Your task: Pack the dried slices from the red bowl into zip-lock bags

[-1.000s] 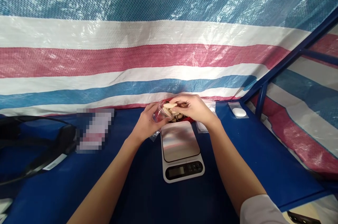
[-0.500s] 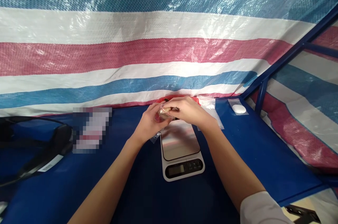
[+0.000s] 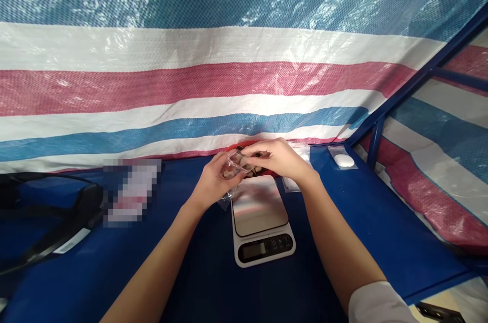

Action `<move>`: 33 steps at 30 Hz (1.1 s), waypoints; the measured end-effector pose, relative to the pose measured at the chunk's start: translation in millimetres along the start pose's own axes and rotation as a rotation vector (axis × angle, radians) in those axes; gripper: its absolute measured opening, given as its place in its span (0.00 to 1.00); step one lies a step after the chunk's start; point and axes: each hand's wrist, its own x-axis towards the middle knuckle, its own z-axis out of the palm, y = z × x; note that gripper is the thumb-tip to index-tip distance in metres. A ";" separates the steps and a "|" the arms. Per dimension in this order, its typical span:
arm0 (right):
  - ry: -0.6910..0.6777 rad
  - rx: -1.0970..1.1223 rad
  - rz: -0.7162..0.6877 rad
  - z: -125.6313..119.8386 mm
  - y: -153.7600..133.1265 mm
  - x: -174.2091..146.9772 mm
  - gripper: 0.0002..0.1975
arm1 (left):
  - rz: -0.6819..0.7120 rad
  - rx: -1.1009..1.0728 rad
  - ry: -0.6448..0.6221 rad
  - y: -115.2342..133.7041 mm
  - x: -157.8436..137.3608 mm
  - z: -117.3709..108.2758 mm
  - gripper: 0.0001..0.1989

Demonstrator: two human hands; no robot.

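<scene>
My left hand (image 3: 213,175) is closed around a small clear plastic bag (image 3: 235,163), held tilted just beyond the far left corner of a white kitchen scale (image 3: 261,208). My right hand (image 3: 280,158) reaches over from the right, its thumb and fingertips slightly apart at the mouth of the bag. Under and behind the fingers is a red container (image 3: 269,173) with pale and dark pieces in it, mostly covered by my hands. The bag's contents are hard to make out. Nothing lies on the scale's mirror-like plate.
Clear plastic bags (image 3: 292,184) lie right of the red container. A white rounded object (image 3: 343,160) rests on a small clear bag farther right. On the left are a black strap-like item (image 3: 80,206) and a blurred-out packet (image 3: 133,191). Striped sheeting (image 3: 213,82) hangs behind the blue table.
My right hand has shifted slightly right, its fingertips parting; the pale piece they held at the bag no longer shows between them. My left hand keeps the bag. The view has tipped slightly.
</scene>
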 end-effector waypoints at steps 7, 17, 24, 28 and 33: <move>0.039 -0.159 0.104 -19.2 23.6 -6.1 0.12 | -0.173 -0.094 0.008 -0.3 2.0 -15.4 0.24; -0.143 -0.477 0.138 10.9 22.4 4.4 0.12 | -0.278 -0.166 -0.105 -0.5 5.4 -42.8 0.25; -0.165 -0.688 0.149 30.6 17.0 5.9 0.12 | -0.298 -0.193 -0.123 -1.1 5.8 -41.7 0.26; -0.115 -0.697 0.150 38.2 20.6 6.3 0.12 | -0.277 -0.188 -0.110 -2.8 5.1 -40.1 0.25; -0.050 -0.665 0.150 42.4 30.1 6.9 0.11 | -0.230 -0.174 -0.111 -0.7 5.4 -39.4 0.23</move>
